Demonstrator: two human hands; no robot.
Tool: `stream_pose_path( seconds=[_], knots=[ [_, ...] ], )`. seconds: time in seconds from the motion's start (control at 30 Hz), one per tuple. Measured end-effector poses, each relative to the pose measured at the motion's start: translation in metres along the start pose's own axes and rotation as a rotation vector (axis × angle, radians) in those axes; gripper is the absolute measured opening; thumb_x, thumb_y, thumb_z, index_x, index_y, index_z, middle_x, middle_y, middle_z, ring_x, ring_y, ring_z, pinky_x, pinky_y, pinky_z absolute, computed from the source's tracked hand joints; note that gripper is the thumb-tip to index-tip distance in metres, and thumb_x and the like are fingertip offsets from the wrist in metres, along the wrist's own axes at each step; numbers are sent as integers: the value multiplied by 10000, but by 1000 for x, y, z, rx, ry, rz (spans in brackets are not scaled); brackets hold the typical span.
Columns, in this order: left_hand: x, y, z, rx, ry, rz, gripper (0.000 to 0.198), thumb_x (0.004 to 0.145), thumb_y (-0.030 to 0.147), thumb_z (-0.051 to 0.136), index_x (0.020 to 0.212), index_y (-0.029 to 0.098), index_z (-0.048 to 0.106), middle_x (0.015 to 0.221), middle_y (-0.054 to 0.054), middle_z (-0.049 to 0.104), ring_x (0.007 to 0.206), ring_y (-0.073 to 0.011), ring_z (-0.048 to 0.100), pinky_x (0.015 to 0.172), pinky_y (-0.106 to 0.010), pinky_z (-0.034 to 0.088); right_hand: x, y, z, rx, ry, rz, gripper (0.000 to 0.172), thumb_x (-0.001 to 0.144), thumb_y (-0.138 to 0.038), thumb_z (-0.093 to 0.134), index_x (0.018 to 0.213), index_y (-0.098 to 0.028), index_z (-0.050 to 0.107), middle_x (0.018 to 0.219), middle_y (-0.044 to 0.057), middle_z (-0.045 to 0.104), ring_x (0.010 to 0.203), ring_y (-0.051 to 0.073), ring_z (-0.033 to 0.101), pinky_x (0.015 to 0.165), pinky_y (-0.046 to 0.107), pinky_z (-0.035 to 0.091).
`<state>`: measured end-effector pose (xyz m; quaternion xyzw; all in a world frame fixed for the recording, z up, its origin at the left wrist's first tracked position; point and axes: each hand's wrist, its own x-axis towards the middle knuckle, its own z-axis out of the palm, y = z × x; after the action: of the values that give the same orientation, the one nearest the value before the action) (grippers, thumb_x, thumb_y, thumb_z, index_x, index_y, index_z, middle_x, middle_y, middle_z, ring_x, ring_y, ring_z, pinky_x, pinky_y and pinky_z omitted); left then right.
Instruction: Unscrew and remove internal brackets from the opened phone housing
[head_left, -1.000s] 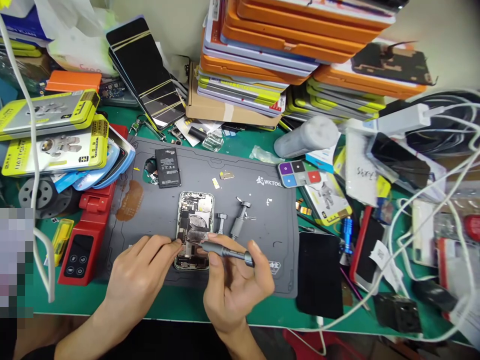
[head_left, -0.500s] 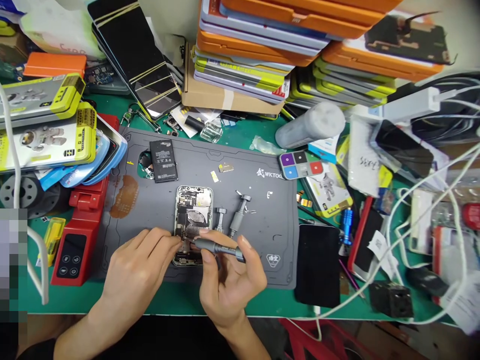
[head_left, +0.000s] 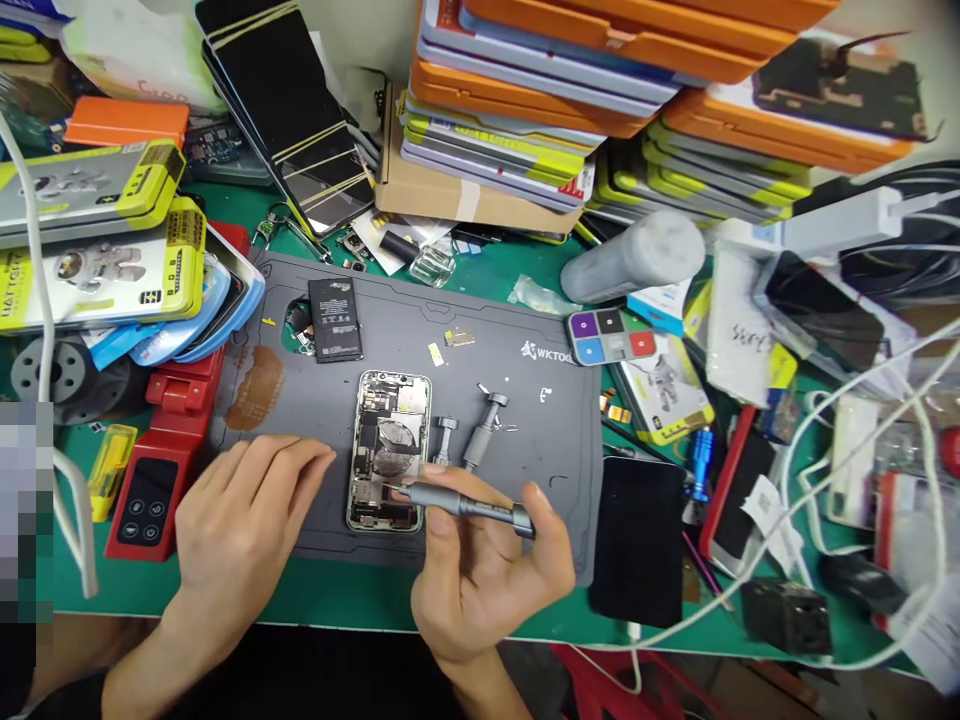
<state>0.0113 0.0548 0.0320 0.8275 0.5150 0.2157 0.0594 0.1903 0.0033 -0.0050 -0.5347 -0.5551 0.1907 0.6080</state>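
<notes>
An opened phone (head_left: 395, 445) lies face up on the grey work mat (head_left: 300, 400), its inner boards showing. My right hand (head_left: 487, 570) holds a grey screwdriver (head_left: 469, 505) between thumb and fingers, its tip pointing left over the phone's lower part. Left of the phone, my left hand (head_left: 244, 510) hovers with thumb and fingertips pinched together; whatever is between them is too small to make out. Two more screwdrivers, a short one (head_left: 445, 440) and a longer one (head_left: 485, 430), lie just right of the phone. A black battery (head_left: 335, 320) rests above it.
A dark phone (head_left: 640, 540) on a white cable lies right of the mat. At left stand a red device (head_left: 154, 470) and boxed batteries (head_left: 105, 270). Stacked orange cases (head_left: 525, 90) and a grey bottle (head_left: 634, 257) line the back. White cables (head_left: 817, 490) cross the right side.
My left hand has drawn away from the phone to the left, fingers still pinched. My right hand has shifted right with the screwdriver, now lying flatter. The whole view has shifted slightly.
</notes>
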Motion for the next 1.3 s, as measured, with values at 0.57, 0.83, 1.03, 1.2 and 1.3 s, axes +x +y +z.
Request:
stream_pose_path(
  seconds=[0.57,0.83,1.03,1.2,1.3],
  knots=[
    [-11,-12,0,-61,-13,-29,295,1004,62,707,1262,195,757,1088,-36,749,881,-177,631,834,-363,563,2,-2,-3,17,-33,9,786,986,114,588,1657,-236,375,1243,98,744,1064,205,765,847,420,752],
    [-12,-17,1,-230,46,-143,262,1000,71,731,1217,217,752,1099,0,768,972,-152,725,938,-324,601,0,-3,-4,-73,19,-109,695,1056,29,615,1654,-237,381,1190,90,722,911,185,743,742,377,757],
    [-16,-17,2,-222,81,-183,232,1001,101,745,1191,234,748,1086,-2,765,967,-159,736,938,-338,605,-6,-4,4,-108,-54,-230,606,1119,-32,573,1648,-277,410,1168,64,694,942,172,731,736,352,744],
    [-17,-16,5,-213,90,-211,185,1024,139,724,1180,235,745,1102,-17,765,967,-171,746,912,-341,623,-8,-1,7,-86,-92,-217,627,1101,12,581,1647,-242,406,1190,76,702,983,170,743,758,352,740],
    [-18,-15,4,-233,91,-203,183,1015,119,730,1170,215,739,1087,-18,767,947,-160,743,890,-321,618,-9,0,6,-104,-110,-218,617,1100,8,590,1637,-228,399,1204,87,707,993,175,750,750,353,742]
  ],
)
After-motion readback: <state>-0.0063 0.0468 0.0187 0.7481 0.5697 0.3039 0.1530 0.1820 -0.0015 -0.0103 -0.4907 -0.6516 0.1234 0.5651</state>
